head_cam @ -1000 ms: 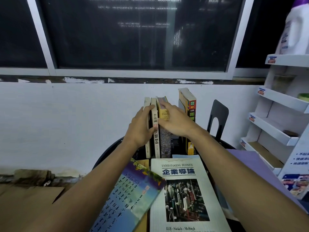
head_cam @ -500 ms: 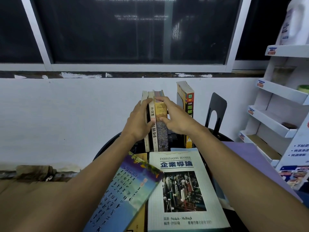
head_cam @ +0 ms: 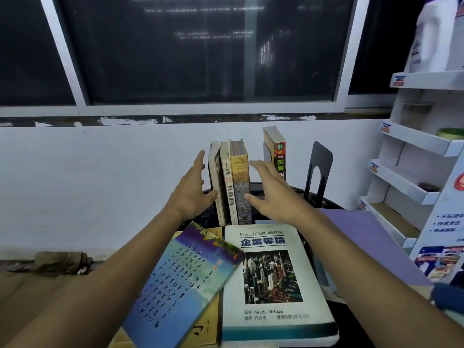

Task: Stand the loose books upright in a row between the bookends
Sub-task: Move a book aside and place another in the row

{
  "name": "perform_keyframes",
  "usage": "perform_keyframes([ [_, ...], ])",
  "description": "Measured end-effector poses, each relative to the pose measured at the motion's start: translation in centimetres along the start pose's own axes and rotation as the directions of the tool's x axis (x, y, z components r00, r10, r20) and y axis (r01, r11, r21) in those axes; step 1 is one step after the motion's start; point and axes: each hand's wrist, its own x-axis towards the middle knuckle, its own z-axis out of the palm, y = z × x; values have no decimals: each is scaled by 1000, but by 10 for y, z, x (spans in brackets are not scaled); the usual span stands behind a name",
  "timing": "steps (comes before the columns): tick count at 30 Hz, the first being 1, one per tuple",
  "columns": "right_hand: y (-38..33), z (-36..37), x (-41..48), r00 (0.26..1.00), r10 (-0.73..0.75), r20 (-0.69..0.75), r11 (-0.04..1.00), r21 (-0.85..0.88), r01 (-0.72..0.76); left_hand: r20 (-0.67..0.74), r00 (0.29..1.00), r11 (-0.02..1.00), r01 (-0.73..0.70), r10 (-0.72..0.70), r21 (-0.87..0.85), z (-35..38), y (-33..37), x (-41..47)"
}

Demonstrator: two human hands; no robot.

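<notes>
Three upright paperbacks between flat, open hands, matte spines.

A wide window is filling the top of the view, its glass showing dark and catching faint streaks of reflected light. White frame bars are dividing the panes. Below it, a worn sill is showing patches of peeling paint, and a plain white wall is running down beneath. On the right, a white shelf unit is stepping down in tiers, with small labels on its front edges. Low at the left, a brown cardboard surface is lying in dim light.
</notes>
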Motion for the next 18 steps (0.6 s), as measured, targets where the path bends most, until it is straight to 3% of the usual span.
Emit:
perform_keyframes([
  [10, -31, 27, -59, 935, -98, 341, 995, 29, 94, 107, 990, 985, 69, -87, 157, -45, -22, -105],
  [18, -40, 60, -77, 885, -155, 440, 986, 13, 166, 139, 985, 971, 69, -103, 228, -48, -35, -182],
])
